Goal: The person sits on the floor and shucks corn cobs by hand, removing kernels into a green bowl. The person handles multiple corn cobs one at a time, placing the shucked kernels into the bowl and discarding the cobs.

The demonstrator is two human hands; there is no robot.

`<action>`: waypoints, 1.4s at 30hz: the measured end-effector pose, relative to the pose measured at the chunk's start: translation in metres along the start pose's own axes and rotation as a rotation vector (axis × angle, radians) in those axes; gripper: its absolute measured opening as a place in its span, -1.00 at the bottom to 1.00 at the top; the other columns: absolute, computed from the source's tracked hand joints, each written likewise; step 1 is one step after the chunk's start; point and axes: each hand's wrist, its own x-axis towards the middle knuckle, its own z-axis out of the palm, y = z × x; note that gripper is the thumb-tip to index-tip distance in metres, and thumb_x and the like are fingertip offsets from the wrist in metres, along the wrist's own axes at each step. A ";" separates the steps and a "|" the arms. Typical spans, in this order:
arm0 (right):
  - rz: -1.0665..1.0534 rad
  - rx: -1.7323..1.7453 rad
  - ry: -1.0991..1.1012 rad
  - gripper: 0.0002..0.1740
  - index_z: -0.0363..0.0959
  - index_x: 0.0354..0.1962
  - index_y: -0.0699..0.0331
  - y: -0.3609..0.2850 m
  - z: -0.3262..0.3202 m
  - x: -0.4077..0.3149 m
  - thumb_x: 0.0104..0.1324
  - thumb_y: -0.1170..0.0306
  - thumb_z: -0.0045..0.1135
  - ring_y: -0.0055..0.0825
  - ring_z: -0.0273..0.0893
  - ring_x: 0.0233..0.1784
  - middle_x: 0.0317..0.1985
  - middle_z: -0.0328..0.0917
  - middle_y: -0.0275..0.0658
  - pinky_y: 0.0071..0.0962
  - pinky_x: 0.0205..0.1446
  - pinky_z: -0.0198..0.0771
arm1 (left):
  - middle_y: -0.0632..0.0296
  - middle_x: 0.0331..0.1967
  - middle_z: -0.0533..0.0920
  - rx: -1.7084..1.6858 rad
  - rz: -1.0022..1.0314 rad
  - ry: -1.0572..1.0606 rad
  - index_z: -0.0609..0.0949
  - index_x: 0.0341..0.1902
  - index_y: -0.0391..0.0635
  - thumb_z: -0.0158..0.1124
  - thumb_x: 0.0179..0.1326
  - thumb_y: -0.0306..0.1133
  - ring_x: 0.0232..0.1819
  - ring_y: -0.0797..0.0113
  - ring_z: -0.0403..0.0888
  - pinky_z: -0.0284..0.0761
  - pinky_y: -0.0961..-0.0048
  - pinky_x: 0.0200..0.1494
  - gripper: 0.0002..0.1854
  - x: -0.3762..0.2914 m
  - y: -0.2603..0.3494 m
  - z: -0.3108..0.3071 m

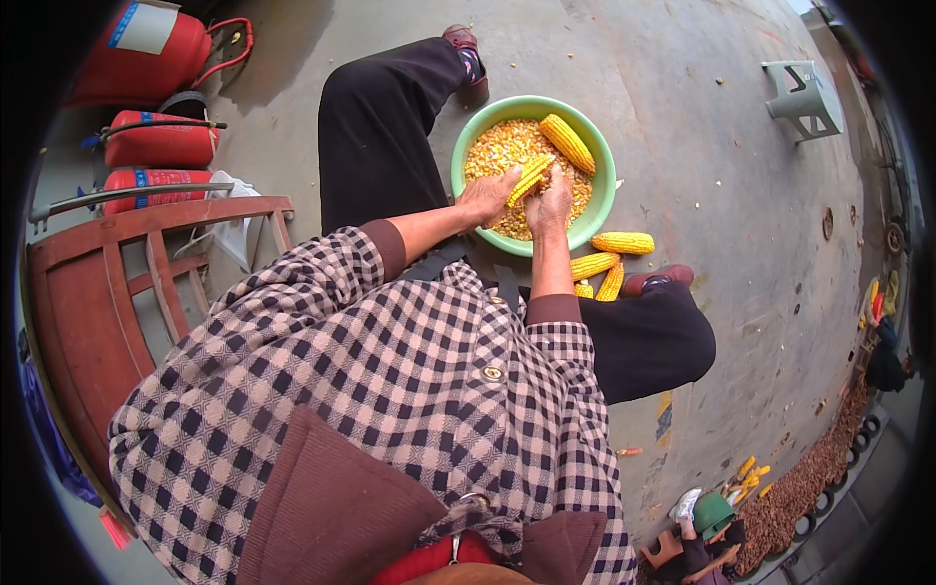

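Note:
Above a round green basin (pixel 605 191), a partly stripped ear of corn (pixel 528 183) is held between my two hands. My left hand (pixel 488 197) grips it from the left. The fingers of my right hand (pixel 550 201) close around its right side, though the fingertips are partly hidden. Loose yellow corn kernels (pixel 497 142) fill much of the basin beneath. A whole ear of corn (pixel 567 143) rests on the kernels by the far right rim. Several more ears (pixel 621 243) lie on the floor just outside the basin, beside my right forearm.
Red fire extinguishers (pixel 161 139) and a reddish wooden chair (pixel 95 241) stand to the left. A grey plastic stool (pixel 804 101) is at the far right. People sit near a long brown pile (pixel 797 497) at the lower right, one in a green helmet (pixel 713 514). Concrete floor (pixel 680 146) surrounds the basin.

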 end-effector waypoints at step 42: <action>0.010 0.044 0.218 -0.19 0.07 0.25 0.31 0.002 -0.015 0.043 0.37 -0.21 -0.42 -0.25 0.40 0.13 0.16 0.31 -0.11 -0.27 0.17 0.37 | -0.13 -0.35 0.61 0.087 0.170 0.210 0.59 -0.23 -0.13 -0.16 0.25 0.27 -0.22 -0.12 0.55 0.39 0.07 -0.12 -0.34 -0.007 0.009 0.016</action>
